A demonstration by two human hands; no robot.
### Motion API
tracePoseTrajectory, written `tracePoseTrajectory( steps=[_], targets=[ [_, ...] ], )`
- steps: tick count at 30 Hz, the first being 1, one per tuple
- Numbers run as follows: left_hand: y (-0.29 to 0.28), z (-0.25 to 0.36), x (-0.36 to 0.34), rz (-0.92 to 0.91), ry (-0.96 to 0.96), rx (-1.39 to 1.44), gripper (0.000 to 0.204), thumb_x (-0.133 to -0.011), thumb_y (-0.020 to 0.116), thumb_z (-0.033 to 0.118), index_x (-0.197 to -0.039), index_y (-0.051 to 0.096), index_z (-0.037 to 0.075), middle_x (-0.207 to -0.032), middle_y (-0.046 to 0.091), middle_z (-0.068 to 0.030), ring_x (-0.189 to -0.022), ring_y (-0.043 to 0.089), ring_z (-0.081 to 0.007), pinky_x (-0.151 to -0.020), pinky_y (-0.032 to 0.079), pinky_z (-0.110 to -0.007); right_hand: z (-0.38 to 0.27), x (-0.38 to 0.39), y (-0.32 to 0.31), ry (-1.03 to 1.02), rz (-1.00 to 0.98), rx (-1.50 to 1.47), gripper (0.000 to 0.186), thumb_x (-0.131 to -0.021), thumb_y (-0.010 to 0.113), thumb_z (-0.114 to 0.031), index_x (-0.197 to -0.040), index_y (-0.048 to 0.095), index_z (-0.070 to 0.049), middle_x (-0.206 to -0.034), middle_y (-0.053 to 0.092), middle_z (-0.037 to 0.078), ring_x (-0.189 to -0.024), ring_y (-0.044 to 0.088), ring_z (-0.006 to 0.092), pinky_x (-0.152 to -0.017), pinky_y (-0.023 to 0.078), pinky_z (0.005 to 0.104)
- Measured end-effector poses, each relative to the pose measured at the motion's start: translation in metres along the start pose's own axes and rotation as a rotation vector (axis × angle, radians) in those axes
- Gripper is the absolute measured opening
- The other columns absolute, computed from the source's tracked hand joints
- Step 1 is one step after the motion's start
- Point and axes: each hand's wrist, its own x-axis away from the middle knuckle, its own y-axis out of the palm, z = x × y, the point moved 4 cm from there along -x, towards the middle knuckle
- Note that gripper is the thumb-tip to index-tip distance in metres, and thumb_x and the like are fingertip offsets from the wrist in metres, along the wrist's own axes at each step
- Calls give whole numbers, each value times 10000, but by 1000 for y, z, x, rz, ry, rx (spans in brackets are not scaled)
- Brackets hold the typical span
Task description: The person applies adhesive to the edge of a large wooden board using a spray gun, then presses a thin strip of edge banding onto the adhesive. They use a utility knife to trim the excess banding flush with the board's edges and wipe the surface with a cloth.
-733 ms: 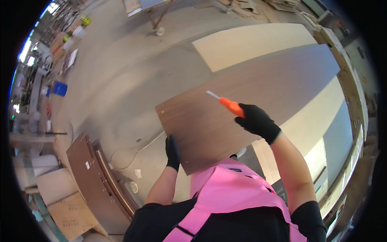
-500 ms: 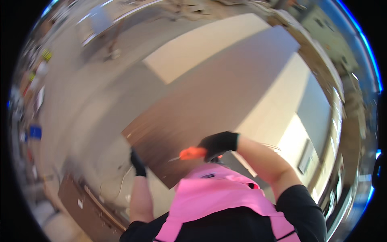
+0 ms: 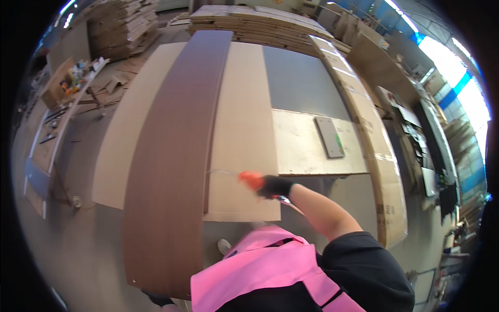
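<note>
My right hand (image 3: 274,187), in a black glove, is closed around an orange tool (image 3: 251,180) with a thin pale tip pointing left; blur hides its exact kind. It hovers over a pale beige panel (image 3: 241,130), just right of a long brown board (image 3: 169,140). The board runs from the lower edge far into the scene, with its right side edge showing. Only a little of my gloved left hand (image 3: 156,298) shows, at the board's near end; its fingers are hidden.
Another pale panel (image 3: 130,125) lies left of the board. To the right are a grey sheet (image 3: 306,83), a small grey plate (image 3: 329,137) on a pale sheet, and a long cardboard package (image 3: 371,130). Stacked boards (image 3: 249,23) stand behind; a workbench (image 3: 49,130) with tools is far left.
My view has swung round, so the brown board now runs nearly straight ahead. My left hand has dropped almost out of sight at the lower edge. The orange tool stays in my right hand.
</note>
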Motion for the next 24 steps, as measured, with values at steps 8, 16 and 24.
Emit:
tracePoseTrajectory(
  steps=[8, 16, 24],
  targets=[
    [-8, -124, 161, 390, -266, -253, 763, -898, 338, 679, -1204, 550, 13, -814, 658, -162, -603, 616, -275, -504, 483, -371, 226, -8, -211, 19, 606, -756, 129, -817, 580, -25, -917, 533, -92, -681, 552, 83, -491, 552, 244, -426, 456, 380],
    [117, -185, 286, -37, -484, -104, 398, -933, 473, 380, -1191, 516, 80, -871, 655, -209, -667, 639, -297, -559, 503, -398, 265, -98, -320, 107, 920, 135, 669, -800, 683, -190, -1367, 383, 0, -1358, 462, 212, -1240, 462, 358, -1027, 392, 421],
    [116, -116, 328, -278, 452, -1322, 209, -836, 522, 91, -1007, 633, 41, -963, 648, -169, -867, 631, -313, -778, 500, -376, 35, -116, 9, -1002, 368, 468, 673, -793, 676, -84, -1384, 363, -12, -1428, 367, 218, -1343, 328, 369, -1105, 278, 432]
  ],
)
